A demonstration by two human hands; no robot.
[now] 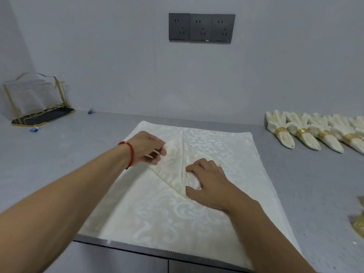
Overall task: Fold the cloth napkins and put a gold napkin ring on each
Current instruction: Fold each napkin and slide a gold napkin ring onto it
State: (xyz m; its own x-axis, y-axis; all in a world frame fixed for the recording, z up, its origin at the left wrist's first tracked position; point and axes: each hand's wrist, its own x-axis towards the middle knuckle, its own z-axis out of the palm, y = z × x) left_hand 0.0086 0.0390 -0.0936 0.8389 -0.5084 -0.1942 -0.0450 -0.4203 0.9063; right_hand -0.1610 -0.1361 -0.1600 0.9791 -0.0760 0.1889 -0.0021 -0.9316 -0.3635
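A cream damask napkin [173,170] lies partly folded to a point on top of a larger spread cream cloth [157,213] at the counter's front edge. My left hand [147,148], with a red string bracelet at the wrist, pinches the folded napkin's left flap near its upper corner. My right hand [208,182] rests on the napkin's right side, its fingers curled over the folded layers. At the far right, several finished napkins [303,131] lie in a row, each with a gold napkin ring [281,130] round it.
A gold wire holder [37,99] with white napkins stands on a dark tray at the back left. Small blue bits [33,130] lie near it. Gold rings in clear bags [358,223] sit at the right edge. Grey wall sockets [201,27] are above.
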